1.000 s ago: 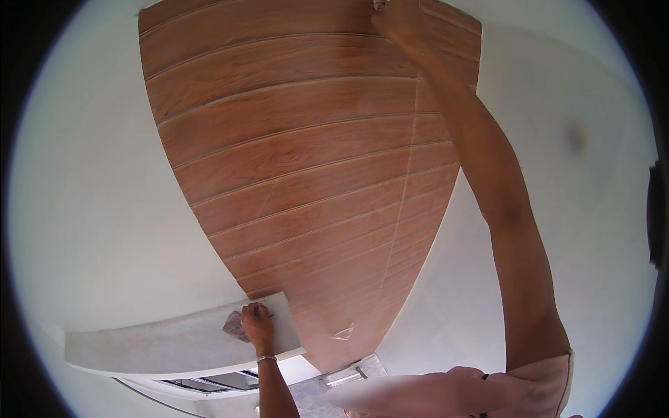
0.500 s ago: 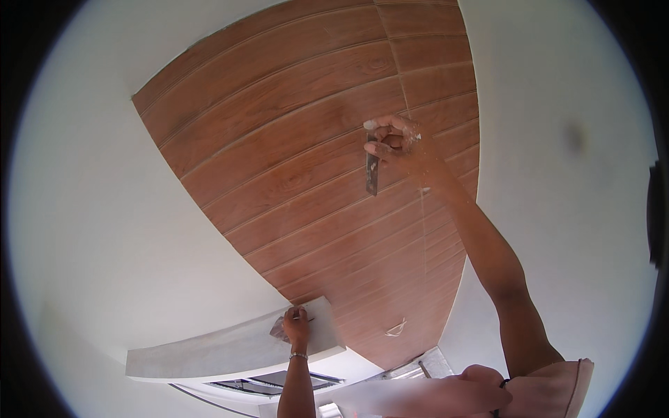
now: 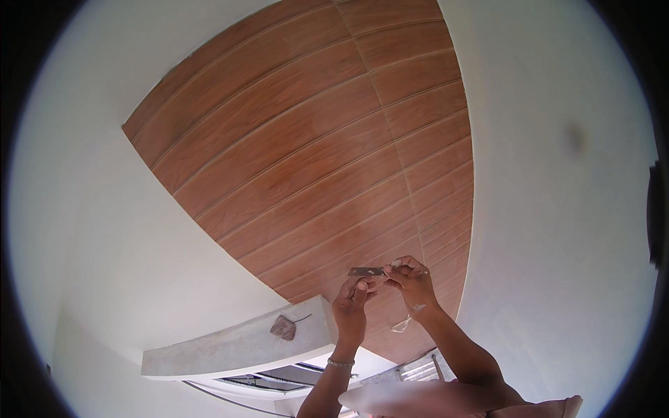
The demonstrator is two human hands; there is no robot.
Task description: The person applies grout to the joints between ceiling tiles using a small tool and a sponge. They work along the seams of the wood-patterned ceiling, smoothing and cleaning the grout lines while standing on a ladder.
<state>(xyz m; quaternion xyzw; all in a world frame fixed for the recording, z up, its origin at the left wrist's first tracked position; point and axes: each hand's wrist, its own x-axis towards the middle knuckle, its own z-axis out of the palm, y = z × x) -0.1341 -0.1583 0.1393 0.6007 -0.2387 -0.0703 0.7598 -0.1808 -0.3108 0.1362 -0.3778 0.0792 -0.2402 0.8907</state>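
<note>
My right hand (image 3: 411,282) pinches one end of a small flat dark metal strip (image 3: 365,272) with pale smears on it. The strip lies roughly level, pointing left. Just below its left part is my left hand (image 3: 350,306), with a bracelet at the wrist, its fingers bent and drawn together. Whether those fingers touch the strip or hold something small cannot be made out. Whitish residue marks my right fingers and wrist. Behind both hands spreads a reddish-brown wood-grain plank surface (image 3: 300,153).
To the lower left runs a grey ledge (image 3: 209,355) with a brown squarish patch (image 3: 283,327) and a thin dark wire (image 3: 302,318). A pale loop (image 3: 401,324) shows on the planks. White walls (image 3: 543,209) flank them; a dark-framed window opening (image 3: 279,378) lies below the ledge.
My right hand has come down and left with the strip, which turned from upright to level. My left hand has left the ledge's brown patch and moved right, up to the strip.
</note>
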